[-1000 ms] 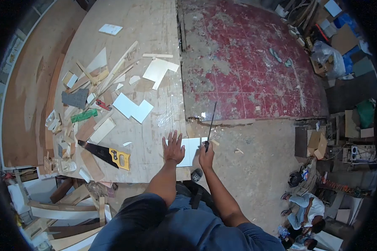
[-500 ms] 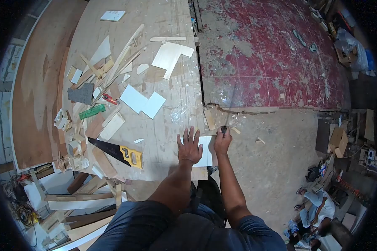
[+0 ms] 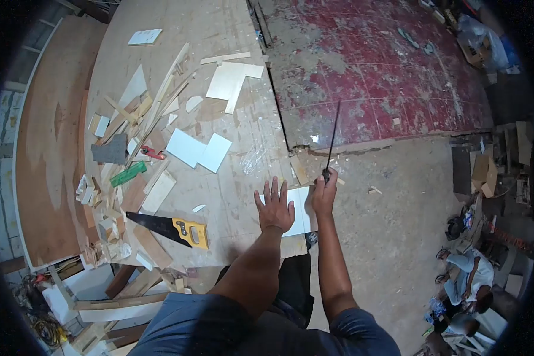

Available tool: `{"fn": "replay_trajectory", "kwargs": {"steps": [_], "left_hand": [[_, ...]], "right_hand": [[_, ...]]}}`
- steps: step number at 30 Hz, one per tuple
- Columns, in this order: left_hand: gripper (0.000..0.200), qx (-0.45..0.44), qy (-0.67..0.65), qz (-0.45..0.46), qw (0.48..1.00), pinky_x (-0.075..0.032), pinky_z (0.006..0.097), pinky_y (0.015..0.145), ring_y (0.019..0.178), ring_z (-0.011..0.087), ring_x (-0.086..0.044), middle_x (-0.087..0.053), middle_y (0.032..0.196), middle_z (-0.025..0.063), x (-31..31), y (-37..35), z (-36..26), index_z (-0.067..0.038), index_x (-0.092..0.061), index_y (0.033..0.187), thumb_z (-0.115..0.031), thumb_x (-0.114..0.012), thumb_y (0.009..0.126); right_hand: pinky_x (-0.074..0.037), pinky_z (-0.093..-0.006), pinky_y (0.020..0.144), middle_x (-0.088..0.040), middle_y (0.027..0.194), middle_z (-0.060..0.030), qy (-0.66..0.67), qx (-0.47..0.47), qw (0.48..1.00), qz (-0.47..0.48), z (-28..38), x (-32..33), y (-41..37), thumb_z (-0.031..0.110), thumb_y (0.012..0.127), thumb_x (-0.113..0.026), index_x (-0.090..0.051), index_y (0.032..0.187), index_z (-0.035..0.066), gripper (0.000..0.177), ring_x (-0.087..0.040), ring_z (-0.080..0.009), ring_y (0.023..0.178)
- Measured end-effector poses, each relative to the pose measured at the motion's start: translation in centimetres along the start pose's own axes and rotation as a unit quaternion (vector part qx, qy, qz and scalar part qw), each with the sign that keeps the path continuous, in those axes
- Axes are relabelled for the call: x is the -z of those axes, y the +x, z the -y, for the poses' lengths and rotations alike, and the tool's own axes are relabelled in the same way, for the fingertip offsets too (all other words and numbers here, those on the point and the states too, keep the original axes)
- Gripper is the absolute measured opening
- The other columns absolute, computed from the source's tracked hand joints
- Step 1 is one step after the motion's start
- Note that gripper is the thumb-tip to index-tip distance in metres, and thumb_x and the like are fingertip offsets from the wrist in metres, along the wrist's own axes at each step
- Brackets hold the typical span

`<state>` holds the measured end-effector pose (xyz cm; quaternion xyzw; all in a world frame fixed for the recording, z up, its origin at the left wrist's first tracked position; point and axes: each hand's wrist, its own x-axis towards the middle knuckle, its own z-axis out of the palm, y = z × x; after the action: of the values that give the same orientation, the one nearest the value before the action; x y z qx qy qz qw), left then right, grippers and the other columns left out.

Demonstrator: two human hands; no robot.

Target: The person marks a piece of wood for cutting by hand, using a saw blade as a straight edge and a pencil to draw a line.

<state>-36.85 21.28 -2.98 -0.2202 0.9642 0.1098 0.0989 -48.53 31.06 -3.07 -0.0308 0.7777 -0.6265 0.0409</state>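
My left hand (image 3: 277,212) lies flat with fingers spread on a white board (image 3: 301,204) at the front right edge of the table. A thin line runs across the board beside this hand. My right hand (image 3: 324,193) is closed around the dark handle of a hand tool (image 3: 334,132). Its long, thin dark blade points away from me over the floor; its exact kind cannot be made out. This fist is right at the board's right edge. To the left lies a handsaw (image 3: 167,229) with a yellow and black handle.
White offcuts (image 3: 213,152), an L-shaped pale piece (image 3: 234,83) and long wooden strips (image 3: 166,89) lie on the wooden table (image 3: 219,29). A green block (image 3: 128,174) is among scraps at left. A person (image 3: 469,273) sits low at the right, near cardboard boxes (image 3: 484,176).
My right hand has moved slightly right, and the tool's blade, blurred before, now shows sharply. My left hand stays flat on the board. The whole view has shifted and turned a little.
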Motion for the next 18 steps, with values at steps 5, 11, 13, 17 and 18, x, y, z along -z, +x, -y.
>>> {"fn": "replay_trajectory", "kwargs": {"steps": [5, 11, 13, 17, 18], "left_hand": [[0.067, -0.005, 0.007, 0.009, 1.000, -0.001, 0.0668, 0.115, 0.151, 0.0370, -0.010, -0.013, 0.164, 0.0143, 0.2, -0.1, 0.0, -0.023, -0.024, 0.157, -0.037, -0.045, 0.096], [0.060, -0.013, 0.024, 0.032, 0.999, -0.001, 0.0708, 0.113, 0.151, 0.0381, -0.007, -0.013, 0.164, 0.0133, 0.2, -0.1, 0.2, -0.033, -0.023, 0.156, -0.038, -0.042, 0.099], [0.060, -0.011, 0.021, 0.034, 0.999, 0.000, 0.0716, 0.113, 0.151, 0.0384, -0.008, -0.014, 0.164, 0.0132, 0.2, -0.2, 0.1, -0.033, -0.024, 0.156, -0.038, -0.042, 0.099], [0.060, -0.018, 0.028, 0.054, 0.998, 0.000, 0.0720, 0.113, 0.152, 0.0372, -0.006, -0.012, 0.165, 0.0123, 0.6, -0.1, 0.0, -0.034, -0.024, 0.156, -0.037, -0.044, 0.099], [0.060, -0.022, 0.032, 0.062, 0.997, 0.001, 0.0710, 0.113, 0.152, 0.0366, -0.005, -0.010, 0.165, 0.0119, 0.6, -0.1, 0.0, -0.034, -0.024, 0.156, -0.036, -0.044, 0.100]], "right_hand": [[-0.050, -0.0470, 0.077, -0.066, 0.089, -0.0229, -0.176, -0.034, 0.982, 0.059, 0.2, 3.4, -6.1, 0.013, 0.097, -0.050, -0.047, 0.128, 0.000, 0.033, -0.067, -0.0397, 0.085], [-0.050, -0.0309, 0.059, -0.068, 0.080, -0.0105, -0.064, -0.216, 0.965, 0.132, 1.2, 3.8, -11.6, 0.005, 0.098, -0.050, -0.038, 0.148, 0.010, 0.052, -0.064, -0.0156, 0.064], [-0.043, -0.0234, 0.049, -0.065, 0.076, -0.0053, 0.007, -0.297, 0.945, 0.136, 3.8, 3.5, -11.7, 0.003, 0.098, -0.050, -0.038, 0.150, 0.013, 0.054, -0.054, -0.0072, 0.055], [-0.044, -0.0225, 0.052, -0.066, 0.078, -0.0058, 0.024, -0.297, 0.944, 0.145, 2.4, 3.4, -12.3, 0.003, 0.097, -0.050, -0.040, 0.150, 0.014, 0.054, -0.055, -0.0068, 0.058], [-0.046, -0.0244, 0.055, -0.066, 0.079, -0.0067, 0.014, -0.263, 0.953, 0.152, 2.0, 3.4, -12.4, 0.003, 0.097, -0.050, -0.041, 0.150, 0.014, 0.054, -0.056, -0.0082, 0.061]]}}
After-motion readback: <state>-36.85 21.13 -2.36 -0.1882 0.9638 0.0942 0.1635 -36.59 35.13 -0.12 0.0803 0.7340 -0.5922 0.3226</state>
